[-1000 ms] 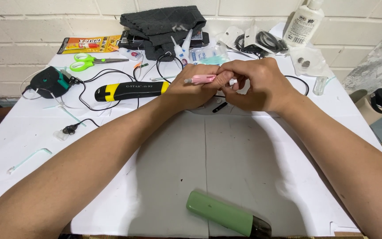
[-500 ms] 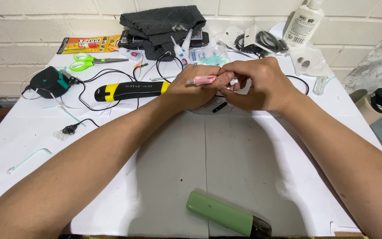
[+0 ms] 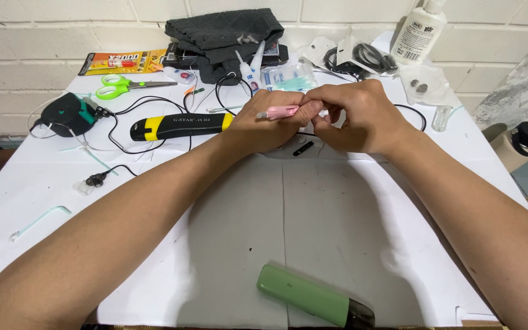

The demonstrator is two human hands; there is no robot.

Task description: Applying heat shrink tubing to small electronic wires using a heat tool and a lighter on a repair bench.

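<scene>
Containers first. A white plastic squeeze bottle with a pale cap (image 3: 418, 32) stands upright at the far right edge of the white-covered table (image 3: 337, 244), against the brick wall; its contents cannot be seen. Just in front of it lies a clear plastic pouch (image 3: 423, 85) holding 2 small dark round pieces. Left of that, another clear plastic bag (image 3: 362, 56) holds coiled black cable. A clear packet of slim tubes (image 3: 288, 76) lies behind the hands, with 2 small white glue tubes (image 3: 249, 68) leaning beside it. A folded dark grey cloth (image 3: 224, 30) sits on top of a flat black case at the back.

The work itself is at the middle of the far half of the table. The left hand (image 3: 270, 122) is closed around a slim pink pen-shaped tool (image 3: 278, 112), which lies almost level; thumb and forefinger are clamped on its right end while its left end juts free past the knuckles. The right hand (image 3: 359, 116) meets it knuckle to knuckle, fingers curled together and pinched on a small white piece (image 3: 323, 113) right at the pink tool's tip. What that piece is cannot be told; the fingers hide most of it.

A small black oblong part (image 3: 302, 148) lies on the table just under the hands. A black and yellow handheld tool (image 3: 178, 126) lies to the left, touching the left wrist area. Green-handled scissors (image 3: 123, 87) lie further back left, and a green oblong device with a dark end (image 3: 313, 296) lies near the front edge, well apart from both hands.
</scene>
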